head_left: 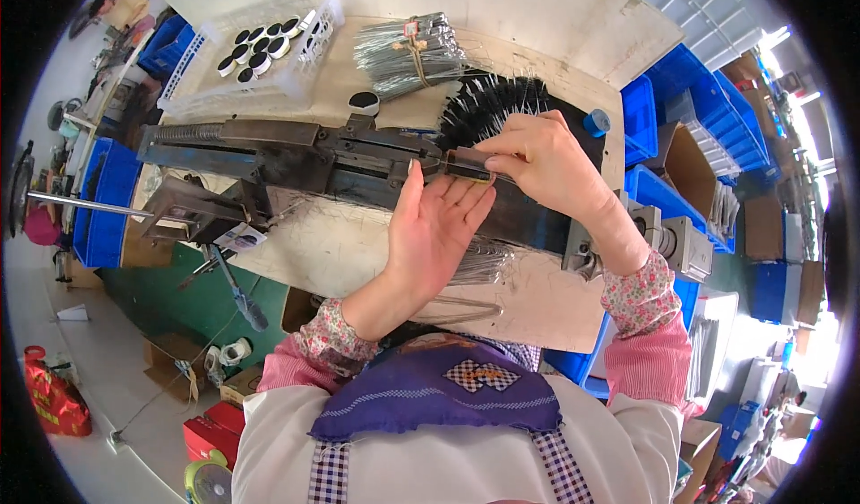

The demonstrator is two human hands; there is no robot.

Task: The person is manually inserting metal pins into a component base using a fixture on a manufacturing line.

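Note:
My right hand (540, 156) pinches a small dark rectangular piece (468, 165) with a brass-coloured edge, held over the long black metal machine (296, 159) on the workbench. Flat and palm up, my left hand (437, 228) lies just under that piece, fingertips touching it. Thin metal wires (484, 262) lie on the bench below my left hand. Behind my right hand stands a fan of black-tipped pins (488, 108).
A tied bundle of metal wires (408, 51) and a white tray (309, 69) with several black round caps sit at the back of the bench. A blue tape roll (597, 121) lies at right. Blue bins (690, 83) and cardboard boxes (690, 159) crowd the right side.

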